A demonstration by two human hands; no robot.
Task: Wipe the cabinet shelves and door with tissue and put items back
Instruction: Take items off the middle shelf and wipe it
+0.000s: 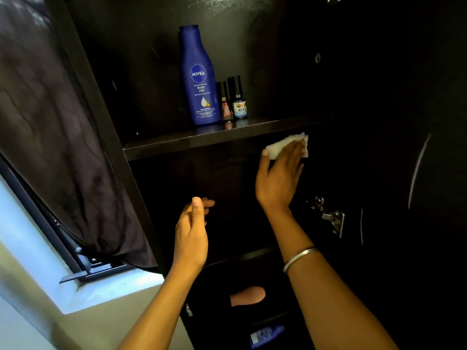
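Tissue (285, 145) under right hand (280, 175)

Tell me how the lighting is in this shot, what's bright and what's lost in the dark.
Head view: daylight at the window washes out the lower left; the cabinet interior is very dark, detail lost on the right; the tissue glares white under the right hand; the lotion bottle label stays readable.

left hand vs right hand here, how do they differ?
The right hand presses a white tissue flat against the dark cabinet just under the shelf; the left hand holds nothing. The right hand reaches higher; the left hand hangs lower. The right wrist wears a bangle; the left wrist is bare. Both have relaxed fingers.
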